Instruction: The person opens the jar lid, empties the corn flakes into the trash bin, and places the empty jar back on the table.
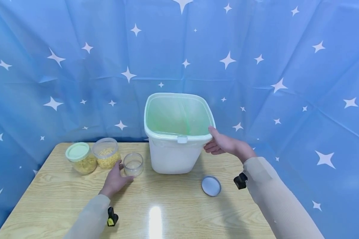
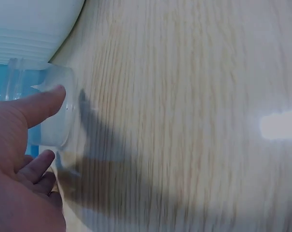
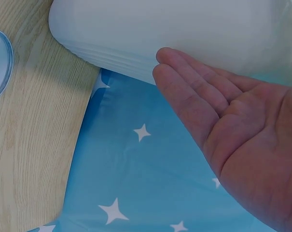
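My left hand (image 1: 116,181) is at a small clear jar (image 1: 133,165) standing on the table, its thumb on the near side and its fingers to the left. In the left wrist view the thumb overlaps the clear jar (image 2: 56,113), and the fingers are loosely bent below it. My right hand (image 1: 222,142) is at the right side of a white bin (image 1: 175,156) with a pale green interior and a front tab. Its thumb touches the bin's rim; the fingers extend along the outer wall, nearly straight in the right wrist view.
Left of the clear jar are an uncovered jar (image 1: 107,161) with yellow pieces and a similar jar (image 1: 85,164) with a pale green lid. A round lid (image 1: 211,186) lies on the wooden table (image 1: 179,199). A blue star-patterned curtain (image 1: 179,49) hangs behind.
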`<state>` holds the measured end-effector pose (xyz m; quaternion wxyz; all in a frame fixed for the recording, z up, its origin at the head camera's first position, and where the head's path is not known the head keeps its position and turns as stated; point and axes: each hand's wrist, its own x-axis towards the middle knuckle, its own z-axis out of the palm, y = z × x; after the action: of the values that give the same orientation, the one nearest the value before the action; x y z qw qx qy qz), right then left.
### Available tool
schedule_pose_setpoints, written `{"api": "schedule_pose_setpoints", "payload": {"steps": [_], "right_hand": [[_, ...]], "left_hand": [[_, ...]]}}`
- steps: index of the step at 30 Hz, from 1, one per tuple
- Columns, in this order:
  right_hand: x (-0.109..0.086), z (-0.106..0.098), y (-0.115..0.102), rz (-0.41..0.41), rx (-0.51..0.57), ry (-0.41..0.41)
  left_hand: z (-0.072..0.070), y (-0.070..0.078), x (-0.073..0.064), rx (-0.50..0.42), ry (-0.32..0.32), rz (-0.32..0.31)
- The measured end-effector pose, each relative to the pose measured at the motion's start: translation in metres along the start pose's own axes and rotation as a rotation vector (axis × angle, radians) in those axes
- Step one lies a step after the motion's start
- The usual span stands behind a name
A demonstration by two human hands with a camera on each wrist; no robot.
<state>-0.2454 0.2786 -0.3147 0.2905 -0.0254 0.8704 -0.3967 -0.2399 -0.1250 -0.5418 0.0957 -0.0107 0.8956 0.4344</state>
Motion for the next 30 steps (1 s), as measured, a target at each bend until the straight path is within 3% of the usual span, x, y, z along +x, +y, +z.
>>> {"api": "schedule_pose_setpoints", "payload": {"steps": [5,14,23,30], "right_hand": [[0.000,0.000,0.001,-0.002,0.005,0.006],[0.001,0.000,0.001,-0.010,0.008,0.001],[0.000,0.000,0.001,-0.016,0.008,-0.001],[0.001,0.001,0.002,-0.019,0.012,-0.002]], "left_hand": [[-0.013,-0.001,-0.009,0.059,-0.026,-0.030],[-0.048,-0.016,-0.029,0.216,0.026,-0.023],[-0.089,-0.036,-0.037,0.250,0.062,-0.106],[-0.120,-0.051,-0.034,0.254,-0.006,-0.155]]}}
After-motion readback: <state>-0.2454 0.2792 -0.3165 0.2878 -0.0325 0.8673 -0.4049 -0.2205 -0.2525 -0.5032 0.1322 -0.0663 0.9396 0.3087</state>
